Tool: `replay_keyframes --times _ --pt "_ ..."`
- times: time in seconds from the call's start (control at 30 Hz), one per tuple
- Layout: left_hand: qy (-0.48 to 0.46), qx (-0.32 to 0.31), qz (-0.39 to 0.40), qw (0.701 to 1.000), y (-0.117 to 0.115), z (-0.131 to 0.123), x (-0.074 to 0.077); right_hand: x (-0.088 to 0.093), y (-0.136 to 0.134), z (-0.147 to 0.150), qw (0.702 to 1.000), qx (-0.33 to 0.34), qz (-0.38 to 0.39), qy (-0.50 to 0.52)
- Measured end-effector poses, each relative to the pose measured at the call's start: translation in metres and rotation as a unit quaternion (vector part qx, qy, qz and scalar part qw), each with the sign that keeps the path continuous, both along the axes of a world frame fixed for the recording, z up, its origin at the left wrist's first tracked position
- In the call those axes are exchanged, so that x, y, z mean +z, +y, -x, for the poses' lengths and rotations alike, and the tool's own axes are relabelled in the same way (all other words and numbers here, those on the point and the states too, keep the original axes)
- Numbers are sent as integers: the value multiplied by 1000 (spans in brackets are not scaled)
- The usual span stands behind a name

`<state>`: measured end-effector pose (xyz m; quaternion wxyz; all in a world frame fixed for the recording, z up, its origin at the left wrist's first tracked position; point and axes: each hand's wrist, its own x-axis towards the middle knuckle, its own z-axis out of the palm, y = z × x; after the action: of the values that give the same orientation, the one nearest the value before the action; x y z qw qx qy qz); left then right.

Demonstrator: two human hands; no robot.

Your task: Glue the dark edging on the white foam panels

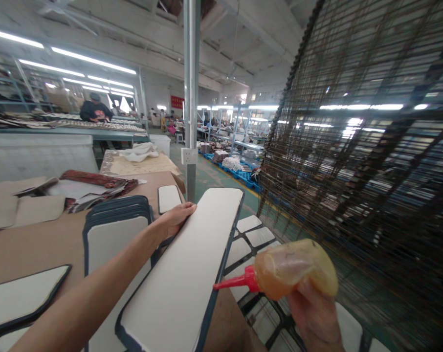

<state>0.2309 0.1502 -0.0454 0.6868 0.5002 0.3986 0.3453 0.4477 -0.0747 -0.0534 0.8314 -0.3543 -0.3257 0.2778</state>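
My left hand (180,216) pinches the far left edge of a long white panel (192,264) with a dark blue border, which is held tilted in front of me. My right hand (315,313) is wrapped around a squeeze bottle (297,269) of amber liquid, lying sideways. Its red nozzle (236,281) points left, and the tip meets the panel's right border. Left of the panel, partly behind my forearm, a stack of similar panels (117,234) rests on the brown table. A smaller white panel (168,198) lies beyond my left hand.
The brown table (9,254) also bears another bordered panel (23,296), beige pieces (40,210) and a reddish-brown bundle (97,181). A post with a socket box (189,156) stands ahead. Wire racks (353,146) fill the right. White pieces on a dark rack (260,237) sit low right. A person (95,110) is far left.
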Motion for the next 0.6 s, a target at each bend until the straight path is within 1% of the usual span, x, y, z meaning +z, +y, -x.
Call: replay_keyframes --times 0.17,0.3,0.47,0.5,0.6 --pt "-3 0 -6 1000 6 -2 5 1 -1 3 1000 1 3 -4" --pt "11 3 -7 1000 12 -4 9 -6 -2 0 1000 3 4 11" --pt "34 2 -5 999 16 -4 15 -13 -5 -6 998 62 5 -14" --pt "36 3 -6 999 16 -5 17 -13 -5 -6 998 63 7 -17" --pt "36 9 -4 999 20 -5 19 -11 -5 -3 999 32 6 -7"
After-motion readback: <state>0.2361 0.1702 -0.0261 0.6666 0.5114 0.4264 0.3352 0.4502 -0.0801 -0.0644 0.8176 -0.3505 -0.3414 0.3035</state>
